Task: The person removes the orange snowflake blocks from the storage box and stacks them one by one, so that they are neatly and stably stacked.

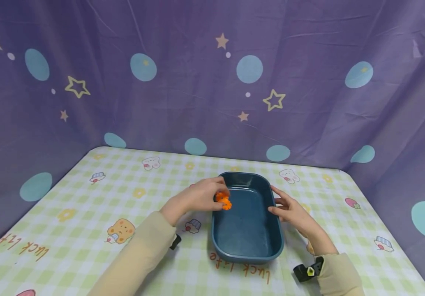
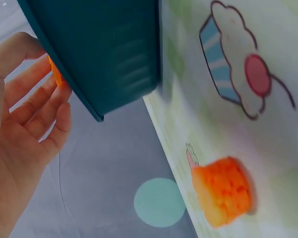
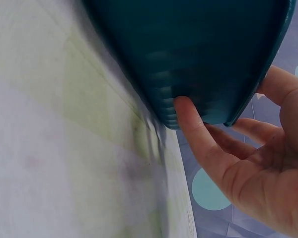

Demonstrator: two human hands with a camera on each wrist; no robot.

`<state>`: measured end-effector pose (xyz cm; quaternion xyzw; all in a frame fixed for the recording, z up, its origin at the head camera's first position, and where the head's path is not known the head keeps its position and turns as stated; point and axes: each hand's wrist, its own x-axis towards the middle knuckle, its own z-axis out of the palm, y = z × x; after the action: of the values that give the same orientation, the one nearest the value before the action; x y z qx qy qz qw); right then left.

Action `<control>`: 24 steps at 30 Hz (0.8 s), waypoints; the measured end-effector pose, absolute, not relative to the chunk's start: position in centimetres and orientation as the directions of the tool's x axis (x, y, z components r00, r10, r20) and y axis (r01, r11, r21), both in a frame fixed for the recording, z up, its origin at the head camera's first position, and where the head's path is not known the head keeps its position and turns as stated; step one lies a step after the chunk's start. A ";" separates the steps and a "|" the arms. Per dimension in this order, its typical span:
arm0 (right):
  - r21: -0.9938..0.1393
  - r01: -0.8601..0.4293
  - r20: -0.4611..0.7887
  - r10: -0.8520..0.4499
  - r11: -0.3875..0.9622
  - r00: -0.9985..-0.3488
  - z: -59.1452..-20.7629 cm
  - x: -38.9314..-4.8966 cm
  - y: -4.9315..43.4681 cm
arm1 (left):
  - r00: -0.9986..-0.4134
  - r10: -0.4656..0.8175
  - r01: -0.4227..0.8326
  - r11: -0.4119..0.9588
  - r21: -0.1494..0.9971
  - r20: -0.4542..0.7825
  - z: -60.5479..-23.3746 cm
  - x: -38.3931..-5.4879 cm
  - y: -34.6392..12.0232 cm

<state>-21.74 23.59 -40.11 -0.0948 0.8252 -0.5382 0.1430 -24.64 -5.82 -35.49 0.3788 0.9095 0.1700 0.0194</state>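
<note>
My left hand [image 1: 205, 194] reaches over the left rim of a deep teal rectangular dish [image 1: 247, 230]. Between thumb and fingertips it pinches a small orange piece with a scalloped edge [image 1: 226, 204]; the fingers partly cover it. In the left wrist view only a sliver of this piece shows behind the dish wall. My right hand [image 1: 290, 209] holds the dish's right side, thumb over the rim and other fingers along the outer wall. A finger [image 3: 191, 116] presses that wall from outside in the right wrist view.
A bumpy orange lump [image 2: 222, 192] lies on the tablecloth beside the dish in the left wrist view. The checked green-and-white tablecloth [image 1: 153, 172] has printed cakes and flowers. A purple curtain [image 1: 197, 94] hangs behind the table and at its sides.
</note>
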 end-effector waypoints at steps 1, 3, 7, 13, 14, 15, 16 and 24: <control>-0.915 0.001 -0.136 -0.306 0.404 -0.942 -40.1 -21.8 23.6 | -0.714 0.692 0.682 0.657 0.321 0.100 -35.5 -24.7 -6.0; -0.915 0.005 -0.138 -0.302 0.404 -0.943 -40.2 -21.8 23.6 | -0.711 0.693 0.686 0.650 0.327 0.115 -35.4 -24.7 -6.4; -0.914 0.009 -0.141 -0.296 0.407 -0.945 -40.4 -21.9 23.6 | -0.718 0.681 0.683 0.652 0.329 0.141 -35.6 -24.9 -7.3; -0.910 0.007 -0.140 -0.291 0.414 -0.946 -40.6 -21.9 23.7 | -0.733 0.662 0.668 0.659 0.345 0.157 -35.8 -25.1 -8.8; -0.910 0.007 -0.140 -0.291 0.415 -0.946 -40.6 -21.9 23.7 | -0.739 0.656 0.661 0.664 0.349 0.154 -35.9 -25.0 -9.0; -0.909 0.006 -0.139 -0.291 0.416 -0.947 -40.7 -21.9 23.7 | -0.746 0.649 0.654 0.671 0.348 0.151 -35.9 -25.0 -9.2; -0.909 0.005 -0.139 -0.291 0.417 -0.946 -40.7 -21.9 23.7 | -0.749 0.645 0.651 0.674 0.349 0.153 -35.9 -25.0 -9.5; -0.911 0.001 -0.137 -0.300 0.411 -0.944 -40.6 -21.8 23.6 | -0.783 0.608 0.610 0.709 0.353 0.132 -36.5 -24.7 -11.3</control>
<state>-21.83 23.56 -40.57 -0.0901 0.8282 -0.5350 0.1407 -24.69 -11.26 -36.54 0.3296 0.9243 0.1922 -0.0031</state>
